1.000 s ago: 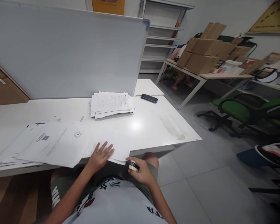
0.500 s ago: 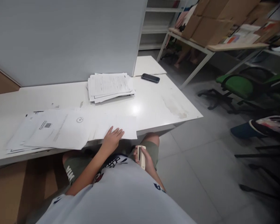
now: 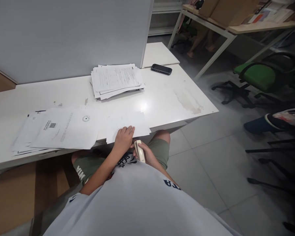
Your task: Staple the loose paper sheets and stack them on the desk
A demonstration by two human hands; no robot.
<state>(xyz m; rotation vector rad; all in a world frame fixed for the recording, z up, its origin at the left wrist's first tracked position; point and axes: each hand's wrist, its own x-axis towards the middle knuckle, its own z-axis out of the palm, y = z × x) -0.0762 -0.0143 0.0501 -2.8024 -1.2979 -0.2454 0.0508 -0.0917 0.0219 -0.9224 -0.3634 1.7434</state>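
Note:
My left hand (image 3: 123, 139) lies on a loose white sheet (image 3: 127, 125) at the near edge of the white desk (image 3: 162, 98), its fingers together and bent onto the paper's lower edge. My right hand (image 3: 145, 154) is closed round a small cream stapler (image 3: 139, 151), held just below the desk edge beside the left hand. To the left, several printed sheets (image 3: 56, 129) lie fanned out. A neat stack of papers (image 3: 116, 80) sits farther back near the grey divider.
A black phone (image 3: 161, 69) lies at the back right of the desk. A grey partition (image 3: 68, 36) stands behind. Right of the desk are grey floor tiles, green chairs (image 3: 258, 77) and a second table (image 3: 236, 29) with cardboard boxes. A person's bare feet (image 3: 199, 49) show under it.
My right hand has brought the stapler up and left, next to the left hand. The left hand's fingers have drawn together on the sheet's edge. The camera has tilted downward.

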